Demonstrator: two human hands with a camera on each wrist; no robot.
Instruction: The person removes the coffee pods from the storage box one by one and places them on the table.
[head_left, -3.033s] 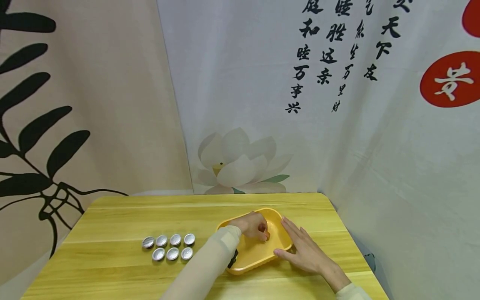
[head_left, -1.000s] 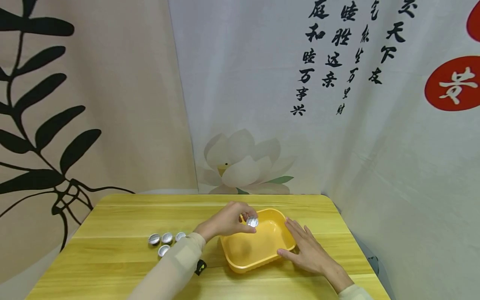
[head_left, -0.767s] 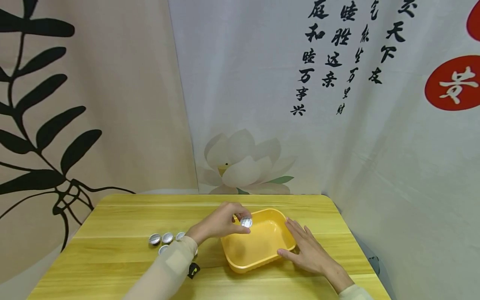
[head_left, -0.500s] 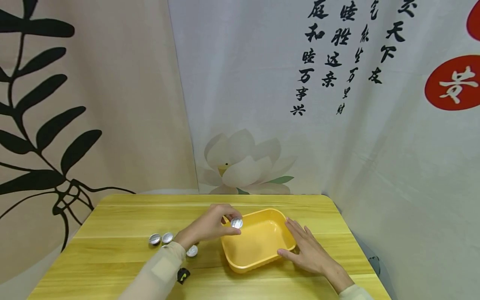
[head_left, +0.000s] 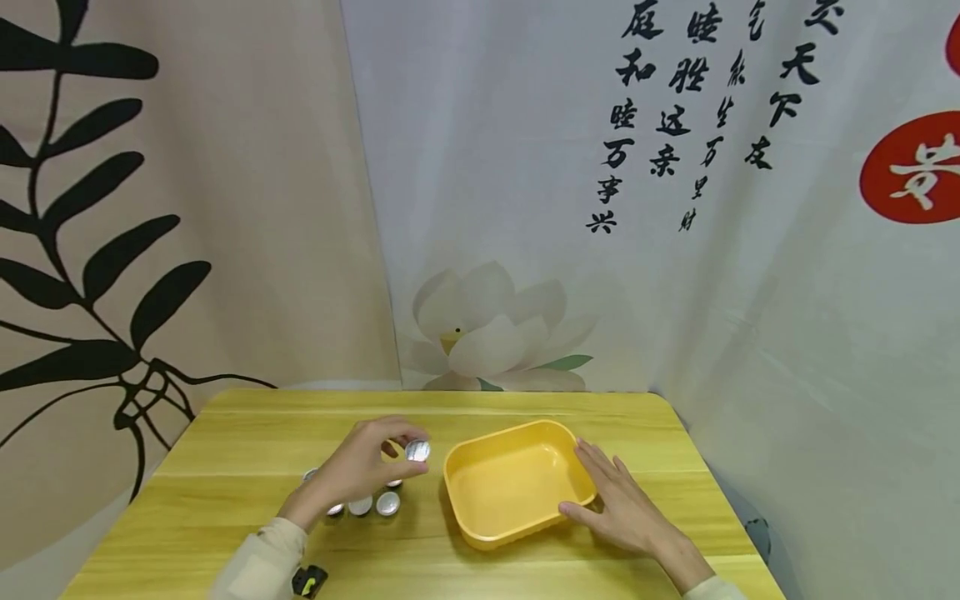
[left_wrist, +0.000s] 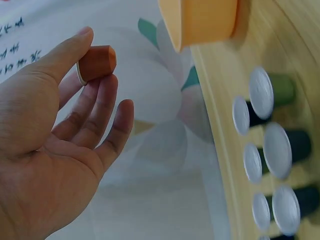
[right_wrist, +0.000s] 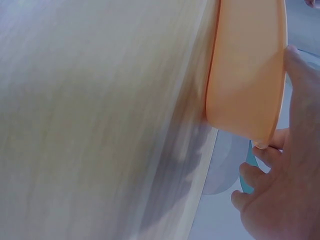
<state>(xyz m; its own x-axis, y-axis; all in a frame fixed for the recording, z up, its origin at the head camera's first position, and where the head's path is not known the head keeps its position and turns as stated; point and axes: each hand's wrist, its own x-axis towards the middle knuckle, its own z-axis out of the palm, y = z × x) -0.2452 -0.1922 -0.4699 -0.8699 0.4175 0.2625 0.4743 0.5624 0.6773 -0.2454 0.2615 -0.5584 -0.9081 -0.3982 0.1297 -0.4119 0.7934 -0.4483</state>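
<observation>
We are working at a wooden table, with a printed backdrop hanging behind it. On the table's right half a yellow tray is sitting, and it looks bare inside. Our right hand is lying flat against the tray's right wall, fingers straight and slightly spread, thumb touching the near corner, steadying it and gripping nothing.

Our left hand is hovering just left of the tray, above a cluster of silver-topped pieces standing on the table. It is pinching one small piece between thumb tip and forefinger, the other fingers loosely extended beneath. In the left wrist view this orange-bodied, silver-capped piece is plainly clear of the table and of the standing pieces.

We judge that we are in the carry step, bringing the piece from the tray to the group. The next move calls for lowering it upright into a free spot beside its neighbours, without knocking them, and then loosening the pinch.
</observation>
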